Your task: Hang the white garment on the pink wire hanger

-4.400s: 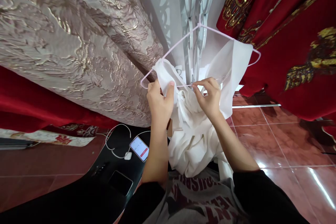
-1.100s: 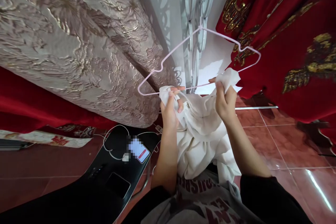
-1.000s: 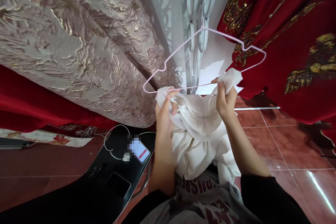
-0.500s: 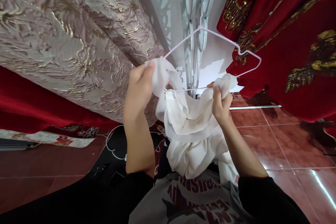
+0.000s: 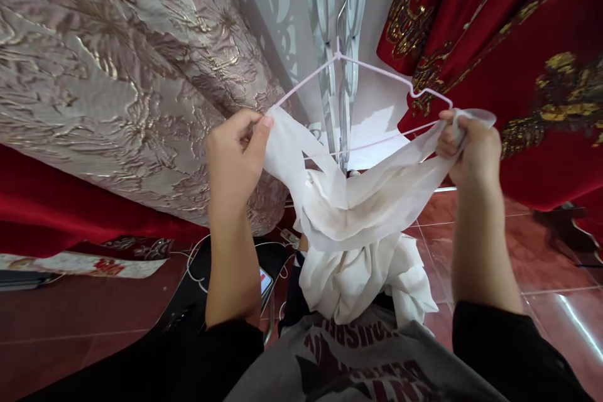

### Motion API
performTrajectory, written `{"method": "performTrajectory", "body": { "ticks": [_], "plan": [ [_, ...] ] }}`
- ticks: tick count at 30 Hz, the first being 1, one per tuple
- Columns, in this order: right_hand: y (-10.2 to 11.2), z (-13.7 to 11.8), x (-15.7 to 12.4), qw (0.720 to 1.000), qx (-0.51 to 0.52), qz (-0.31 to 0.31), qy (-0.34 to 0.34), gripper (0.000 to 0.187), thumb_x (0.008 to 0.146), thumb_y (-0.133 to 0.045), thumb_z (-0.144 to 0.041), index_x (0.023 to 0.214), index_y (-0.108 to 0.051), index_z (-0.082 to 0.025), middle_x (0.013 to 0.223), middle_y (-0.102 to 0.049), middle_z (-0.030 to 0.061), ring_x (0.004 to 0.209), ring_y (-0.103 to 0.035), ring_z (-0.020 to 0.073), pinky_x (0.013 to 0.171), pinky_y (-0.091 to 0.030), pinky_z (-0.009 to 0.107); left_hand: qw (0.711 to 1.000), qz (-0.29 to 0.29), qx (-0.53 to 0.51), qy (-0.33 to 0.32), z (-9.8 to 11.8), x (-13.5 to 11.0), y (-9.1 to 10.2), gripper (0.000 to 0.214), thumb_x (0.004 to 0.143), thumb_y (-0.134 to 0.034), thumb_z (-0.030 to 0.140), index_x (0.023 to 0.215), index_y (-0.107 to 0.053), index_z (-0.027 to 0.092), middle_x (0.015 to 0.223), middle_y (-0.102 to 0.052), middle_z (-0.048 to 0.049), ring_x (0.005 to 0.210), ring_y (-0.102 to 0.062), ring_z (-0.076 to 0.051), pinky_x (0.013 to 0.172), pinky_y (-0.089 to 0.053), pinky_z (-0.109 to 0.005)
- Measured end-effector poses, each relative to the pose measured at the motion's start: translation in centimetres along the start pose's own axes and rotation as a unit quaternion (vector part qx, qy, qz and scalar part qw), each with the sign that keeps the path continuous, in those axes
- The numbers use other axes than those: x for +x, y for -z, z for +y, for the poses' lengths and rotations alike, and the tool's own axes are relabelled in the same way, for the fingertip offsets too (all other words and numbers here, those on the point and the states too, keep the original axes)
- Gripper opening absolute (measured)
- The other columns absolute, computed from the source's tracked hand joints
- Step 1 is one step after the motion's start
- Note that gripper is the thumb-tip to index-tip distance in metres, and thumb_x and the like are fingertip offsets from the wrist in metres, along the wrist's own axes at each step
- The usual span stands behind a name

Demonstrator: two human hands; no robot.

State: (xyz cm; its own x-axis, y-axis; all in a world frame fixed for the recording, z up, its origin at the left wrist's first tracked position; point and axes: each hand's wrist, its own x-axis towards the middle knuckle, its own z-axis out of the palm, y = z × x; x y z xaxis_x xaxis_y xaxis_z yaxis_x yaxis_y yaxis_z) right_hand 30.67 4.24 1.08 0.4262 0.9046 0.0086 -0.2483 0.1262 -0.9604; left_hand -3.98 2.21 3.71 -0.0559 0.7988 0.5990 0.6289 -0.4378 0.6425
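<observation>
A sheer white garment (image 5: 377,207) hangs partly on a pale pink clothes hanger (image 5: 381,72), its lower folds bunched on the lap. My left hand (image 5: 238,151) pinches the fabric at the hanger's left shoulder, which is covered by the cloth. At the hanger's right end, my right hand (image 5: 473,141) is closed on the other side of the garment, pulling it taut. The hanger's bottom bar runs through the garment's opening. Its metal hook points upward in front of a white metal stand.
Embossed pinkish-gold fabric (image 5: 132,75) hangs at the left. Red cloth with gold decoration (image 5: 518,75) hangs at the right. White scrolled metalwork (image 5: 348,25) stands ahead. A phone (image 5: 266,281) lies on a black seat (image 5: 207,264) beside white cables. Red tiles (image 5: 546,251) cover the floor.
My right hand has moved right and up with its side of the fabric, reaching the hanger's right end. The garment is stretched wider. The hanger has shifted slightly left in view.
</observation>
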Motion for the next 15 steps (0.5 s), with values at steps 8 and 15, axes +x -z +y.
{"method": "performTrajectory", "body": {
  "ticks": [8,15],
  "plan": [
    [-0.9,-6.7,2.1,0.959,-0.277,-0.048,0.043,0.032,0.095,-0.045,-0.005,0.073,-0.066,-0.012,0.040,-0.032,-0.0082,0.040,-0.024,0.0008,0.048,-0.010,0.026,0.999,-0.004,-0.041,0.006,-0.1,-0.1,-0.3,0.022,0.094,-0.065,0.033,0.077,-0.068,0.018,0.064,-0.053,0.0016,0.059,-0.045,-0.013,0.054,-0.031,-0.028],
    [-4.8,-7.6,-2.7,0.882,-0.430,-0.139,0.131,0.031,0.101,-0.049,-0.019,0.080,-0.071,-0.011,0.046,-0.050,-0.0057,0.046,-0.045,0.0023,0.055,-0.033,0.025,0.996,0.002,-0.078,0.053,0.6,-0.9,-1.2,0.031,0.096,-0.062,0.042,0.073,-0.063,0.022,0.066,-0.046,0.0012,0.064,-0.045,-0.016,0.061,-0.034,-0.030]
  ]
}}
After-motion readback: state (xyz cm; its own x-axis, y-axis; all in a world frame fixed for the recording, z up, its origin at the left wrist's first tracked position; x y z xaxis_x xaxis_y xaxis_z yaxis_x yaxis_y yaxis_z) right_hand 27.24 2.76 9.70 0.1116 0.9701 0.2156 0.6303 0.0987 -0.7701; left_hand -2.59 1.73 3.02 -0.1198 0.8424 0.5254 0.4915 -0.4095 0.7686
